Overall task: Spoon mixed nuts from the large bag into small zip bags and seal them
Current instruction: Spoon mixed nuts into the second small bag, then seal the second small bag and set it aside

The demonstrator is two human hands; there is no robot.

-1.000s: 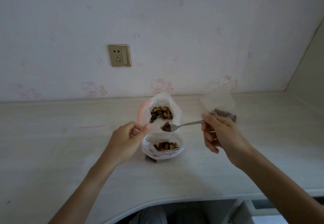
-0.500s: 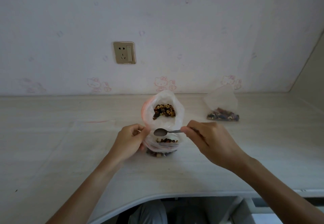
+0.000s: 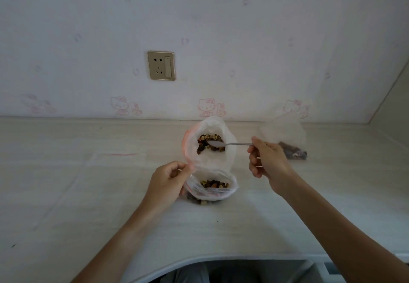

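The large bag (image 3: 209, 147) stands open mid-bench (image 3: 88, 194), its thin white film crumpled around mixed nuts (image 3: 210, 144) — the spoon (image 3: 230, 144) bowl sits over them (load unclear). Right hand (image 3: 266, 161) fingers curl on the handle. Left hand (image 3: 167, 183) pinches the small zip bag (image 3: 211, 188) rim — clear, part-filled.

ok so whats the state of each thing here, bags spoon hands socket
large bag: open, upright, nuts inside
small zip bag: open, partly filled, mouth held by the left hand
spoon: bowl over the nuts in the large bag, looks empty
second small bag: on the desk at the right, nuts at the bottom, seal unclear
left hand: pinches the bag edge
right hand: grips the spoon handle
wall socket: nothing plugged in
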